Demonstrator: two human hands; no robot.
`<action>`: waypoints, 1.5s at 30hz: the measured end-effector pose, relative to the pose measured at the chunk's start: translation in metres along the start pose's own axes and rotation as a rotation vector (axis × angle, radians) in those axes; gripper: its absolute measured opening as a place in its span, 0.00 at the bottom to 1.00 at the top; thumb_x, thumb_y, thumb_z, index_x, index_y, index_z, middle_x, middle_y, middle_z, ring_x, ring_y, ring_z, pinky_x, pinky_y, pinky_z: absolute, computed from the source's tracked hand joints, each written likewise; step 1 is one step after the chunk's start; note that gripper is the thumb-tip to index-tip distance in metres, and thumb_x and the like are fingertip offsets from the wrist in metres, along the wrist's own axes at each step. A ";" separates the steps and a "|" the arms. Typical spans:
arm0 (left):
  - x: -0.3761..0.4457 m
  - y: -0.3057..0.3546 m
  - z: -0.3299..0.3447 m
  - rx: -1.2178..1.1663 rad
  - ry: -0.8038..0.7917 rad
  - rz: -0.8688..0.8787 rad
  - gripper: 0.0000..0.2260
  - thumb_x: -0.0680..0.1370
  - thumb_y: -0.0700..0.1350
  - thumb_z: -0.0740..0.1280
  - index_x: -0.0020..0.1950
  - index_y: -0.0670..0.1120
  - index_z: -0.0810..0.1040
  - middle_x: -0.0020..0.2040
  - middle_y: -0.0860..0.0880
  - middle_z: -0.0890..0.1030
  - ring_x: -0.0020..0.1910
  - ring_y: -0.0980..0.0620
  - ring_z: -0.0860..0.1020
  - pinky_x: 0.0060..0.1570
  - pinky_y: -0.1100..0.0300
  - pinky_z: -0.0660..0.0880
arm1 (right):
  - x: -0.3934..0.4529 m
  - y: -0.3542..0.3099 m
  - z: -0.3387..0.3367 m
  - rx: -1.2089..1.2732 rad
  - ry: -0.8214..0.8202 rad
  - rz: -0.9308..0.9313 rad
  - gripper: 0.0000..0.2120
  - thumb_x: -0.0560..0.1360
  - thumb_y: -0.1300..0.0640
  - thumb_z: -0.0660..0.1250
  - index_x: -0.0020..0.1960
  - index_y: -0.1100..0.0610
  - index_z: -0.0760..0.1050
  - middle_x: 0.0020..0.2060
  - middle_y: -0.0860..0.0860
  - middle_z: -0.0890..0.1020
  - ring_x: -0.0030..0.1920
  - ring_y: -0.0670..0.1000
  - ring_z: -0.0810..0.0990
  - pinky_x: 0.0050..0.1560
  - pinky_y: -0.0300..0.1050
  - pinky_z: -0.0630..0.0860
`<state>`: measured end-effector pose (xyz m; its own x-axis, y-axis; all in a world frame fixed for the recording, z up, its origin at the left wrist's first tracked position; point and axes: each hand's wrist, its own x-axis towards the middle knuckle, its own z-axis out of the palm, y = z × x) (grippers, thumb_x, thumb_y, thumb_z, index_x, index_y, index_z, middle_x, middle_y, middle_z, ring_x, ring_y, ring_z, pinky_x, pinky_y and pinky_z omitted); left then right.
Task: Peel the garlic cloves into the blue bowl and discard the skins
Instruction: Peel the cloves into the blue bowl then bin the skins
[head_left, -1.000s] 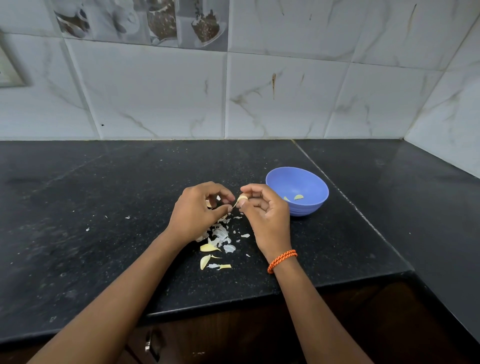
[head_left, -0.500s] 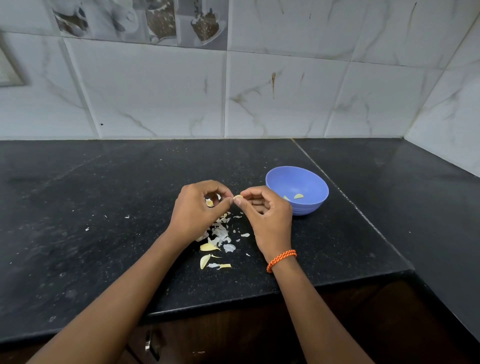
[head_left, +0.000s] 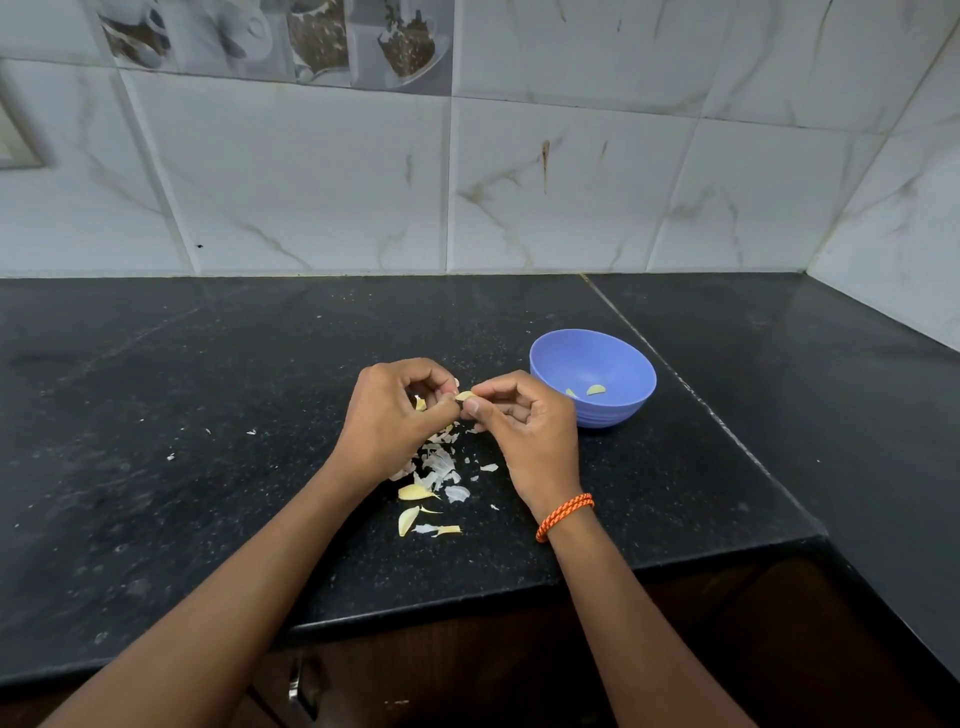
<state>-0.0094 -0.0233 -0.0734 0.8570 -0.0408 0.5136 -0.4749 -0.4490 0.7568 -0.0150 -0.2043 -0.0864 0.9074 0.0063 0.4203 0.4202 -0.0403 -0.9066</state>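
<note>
Garlic clove (head_left: 464, 396) sits between both sets of fingertips, above the counter (head_left: 208, 415), just left of the blue bowl (head_left: 550, 358). Right hand (head_left: 524, 431) pinches it between thumb and forefinger; left hand (head_left: 392, 415) also has fingers curled in, picking at the clove's near end. Something pale shows inside the left palm; cannot tell what.

Likely handling: small, light, firm, with thin papery skin that tears in flakes; bare flesh probably a little slick. Best held by the fat middle, peeled from the tip.

Loose skins (head_left: 436, 467) scattered directly below the hands. Two peeled cloves (head_left: 595, 389) lie in the bowl.
</note>
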 end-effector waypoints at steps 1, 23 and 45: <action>0.000 0.000 0.000 -0.008 -0.008 -0.008 0.07 0.75 0.38 0.79 0.41 0.48 0.85 0.36 0.52 0.84 0.35 0.54 0.81 0.37 0.61 0.76 | 0.000 0.000 0.000 0.019 -0.007 0.006 0.04 0.76 0.66 0.77 0.51 0.63 0.85 0.44 0.54 0.88 0.47 0.54 0.90 0.48 0.48 0.86; 0.004 -0.015 -0.002 0.104 0.074 -0.040 0.03 0.76 0.50 0.71 0.43 0.56 0.83 0.39 0.56 0.84 0.37 0.52 0.82 0.42 0.45 0.82 | 0.003 -0.008 -0.008 0.528 -0.107 0.198 0.07 0.80 0.66 0.70 0.57 0.67 0.81 0.47 0.62 0.85 0.42 0.53 0.84 0.47 0.44 0.84; 0.001 -0.010 0.004 0.166 -0.075 0.046 0.03 0.83 0.48 0.73 0.51 0.55 0.86 0.43 0.61 0.85 0.43 0.54 0.84 0.41 0.53 0.78 | 0.002 -0.003 0.000 0.220 -0.033 0.208 0.06 0.78 0.67 0.74 0.55 0.63 0.84 0.47 0.59 0.89 0.50 0.59 0.89 0.54 0.47 0.85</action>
<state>-0.0027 -0.0221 -0.0821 0.8506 -0.1284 0.5099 -0.4798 -0.5861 0.6529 -0.0146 -0.2038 -0.0835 0.9727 0.0532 0.2260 0.2139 0.1728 -0.9614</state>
